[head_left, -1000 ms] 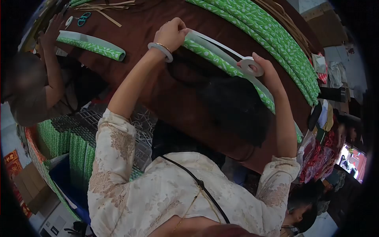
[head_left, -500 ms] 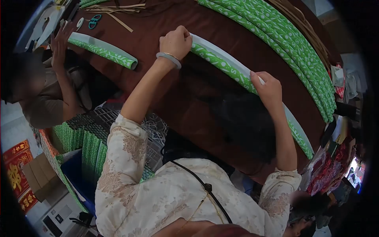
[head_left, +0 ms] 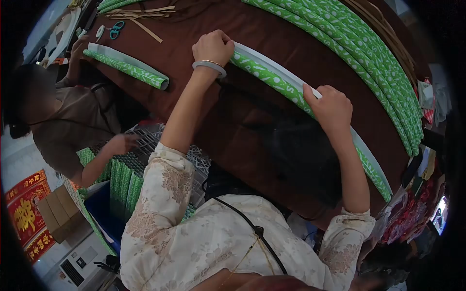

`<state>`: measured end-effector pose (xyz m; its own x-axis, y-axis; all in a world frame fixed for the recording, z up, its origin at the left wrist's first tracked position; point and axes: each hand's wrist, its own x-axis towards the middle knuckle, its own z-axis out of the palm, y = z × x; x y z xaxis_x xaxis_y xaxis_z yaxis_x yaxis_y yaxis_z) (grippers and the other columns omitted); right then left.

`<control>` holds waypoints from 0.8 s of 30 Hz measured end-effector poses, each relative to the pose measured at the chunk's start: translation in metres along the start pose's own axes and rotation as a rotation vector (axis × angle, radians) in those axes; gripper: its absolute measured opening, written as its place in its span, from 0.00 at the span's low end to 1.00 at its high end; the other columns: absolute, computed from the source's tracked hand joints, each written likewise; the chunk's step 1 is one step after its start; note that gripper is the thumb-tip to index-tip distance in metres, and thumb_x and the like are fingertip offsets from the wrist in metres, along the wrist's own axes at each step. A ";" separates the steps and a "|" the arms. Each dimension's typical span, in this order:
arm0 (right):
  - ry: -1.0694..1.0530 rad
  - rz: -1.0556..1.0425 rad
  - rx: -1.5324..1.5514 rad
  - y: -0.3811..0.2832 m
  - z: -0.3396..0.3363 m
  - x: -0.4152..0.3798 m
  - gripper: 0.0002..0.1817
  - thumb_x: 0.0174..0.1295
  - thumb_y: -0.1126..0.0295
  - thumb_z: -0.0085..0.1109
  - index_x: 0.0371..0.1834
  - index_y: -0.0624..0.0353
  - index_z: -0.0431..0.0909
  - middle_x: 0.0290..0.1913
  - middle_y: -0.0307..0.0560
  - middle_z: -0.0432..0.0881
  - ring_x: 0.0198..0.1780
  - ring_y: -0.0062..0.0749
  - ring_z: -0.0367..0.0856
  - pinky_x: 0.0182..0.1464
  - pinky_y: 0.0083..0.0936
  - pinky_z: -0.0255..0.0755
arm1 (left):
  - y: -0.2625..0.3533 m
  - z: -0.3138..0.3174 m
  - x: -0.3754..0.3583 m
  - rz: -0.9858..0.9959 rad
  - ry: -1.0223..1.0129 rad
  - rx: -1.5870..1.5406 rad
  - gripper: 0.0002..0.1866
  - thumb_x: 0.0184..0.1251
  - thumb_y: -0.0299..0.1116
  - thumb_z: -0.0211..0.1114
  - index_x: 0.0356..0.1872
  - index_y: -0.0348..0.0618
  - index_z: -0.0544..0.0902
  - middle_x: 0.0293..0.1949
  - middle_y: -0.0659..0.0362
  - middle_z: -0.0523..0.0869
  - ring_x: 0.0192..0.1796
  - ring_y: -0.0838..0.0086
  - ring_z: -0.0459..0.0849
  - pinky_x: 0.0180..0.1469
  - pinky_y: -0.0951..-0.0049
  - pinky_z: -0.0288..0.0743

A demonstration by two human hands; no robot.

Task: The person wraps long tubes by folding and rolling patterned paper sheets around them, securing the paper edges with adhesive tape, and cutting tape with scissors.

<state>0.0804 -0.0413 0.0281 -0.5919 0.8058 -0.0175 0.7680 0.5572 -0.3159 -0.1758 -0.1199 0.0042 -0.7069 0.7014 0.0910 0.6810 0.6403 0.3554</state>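
Note:
A long green sheet (head_left: 272, 80) with white print and a white back is partly rolled into a narrow tube on the brown cloth. My left hand (head_left: 213, 47), with a pale bangle at the wrist, is closed on its left end; that end is hidden beneath the fingers. Farther along, my right hand (head_left: 330, 106) grips the same sheet, thumb along the white edge. Past my right wrist the sheet carries on toward the lower right edge of the table.
Several green rolls (head_left: 349, 53) lie stacked at the far right. A shorter roll (head_left: 128, 68), teal scissors (head_left: 116, 30), a white tape roll (head_left: 100, 32) and brown strips (head_left: 145, 26) lie at left. A co-worker (head_left: 73, 116) is at the left, near upright green rolls (head_left: 121, 182) in a blue bin.
Both my hands keep their hold on the green sheet, with the right shifted slightly. The co-worker has leaned back, lowering one hand toward the grey rack. The view has shifted slightly.

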 end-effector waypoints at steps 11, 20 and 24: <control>0.022 -0.045 0.013 0.000 0.000 0.005 0.25 0.54 0.50 0.54 0.11 0.61 0.75 0.17 0.52 0.76 0.21 0.49 0.77 0.24 0.38 0.71 | 0.004 0.004 0.000 -0.073 0.050 -0.016 0.06 0.47 0.36 0.62 0.23 0.47 0.84 0.27 0.54 0.84 0.34 0.59 0.82 0.40 0.59 0.75; 0.009 -0.035 0.002 -0.003 -0.005 0.007 0.24 0.54 0.50 0.53 0.13 0.61 0.78 0.18 0.51 0.77 0.22 0.48 0.79 0.26 0.39 0.73 | 0.007 0.005 0.001 -0.097 0.053 0.005 0.07 0.47 0.36 0.62 0.23 0.47 0.85 0.26 0.53 0.84 0.34 0.58 0.83 0.40 0.60 0.76; -0.010 0.006 0.001 -0.006 -0.006 0.009 0.25 0.54 0.49 0.52 0.15 0.61 0.79 0.19 0.51 0.78 0.24 0.48 0.79 0.28 0.39 0.74 | 0.009 0.005 0.003 -0.130 0.034 0.022 0.06 0.47 0.37 0.63 0.23 0.48 0.85 0.27 0.54 0.85 0.36 0.58 0.82 0.41 0.59 0.76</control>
<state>0.0724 -0.0364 0.0351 -0.5898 0.8070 -0.0290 0.7712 0.5522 -0.3167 -0.1705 -0.1106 0.0026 -0.7951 0.6015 0.0774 0.5872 0.7317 0.3461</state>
